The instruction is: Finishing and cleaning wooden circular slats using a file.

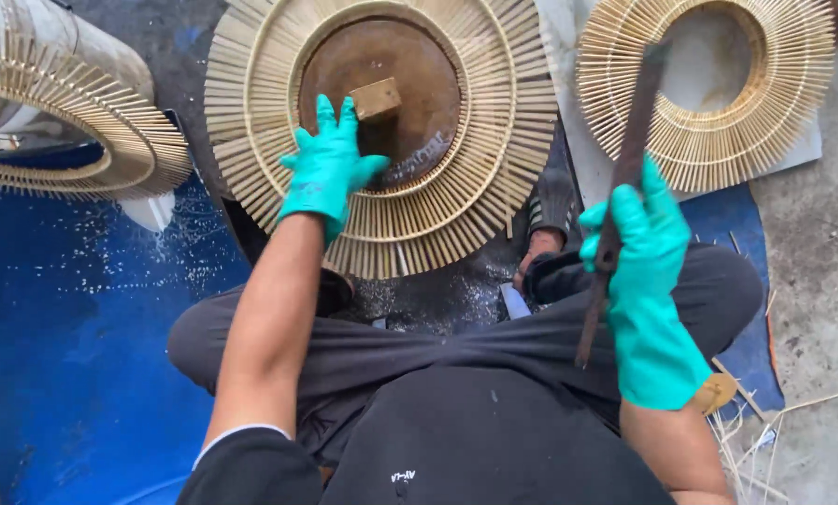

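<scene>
The person sits cross-legged on the ground. The left hand (328, 166), in a teal rubber glove, lies flat with fingers spread on the inner band of a large round wreath of pale bamboo slats (494, 122) lying just ahead of the knees. Inside its ring sits a rusty brown round metal disc (419, 84) with a small pale wooden block (376, 97) resting on it, just beside the fingertips. The right hand (645, 245), gloved the same, is wrapped tight around a long dark rusty metal blade (630, 150) held upright. A second slat ring (709, 84) lies beyond on a pale sheet (793, 150); a third (82, 131), at left, is cut off. The blade's lower end blurs against dark trousers (494, 337).
</scene>
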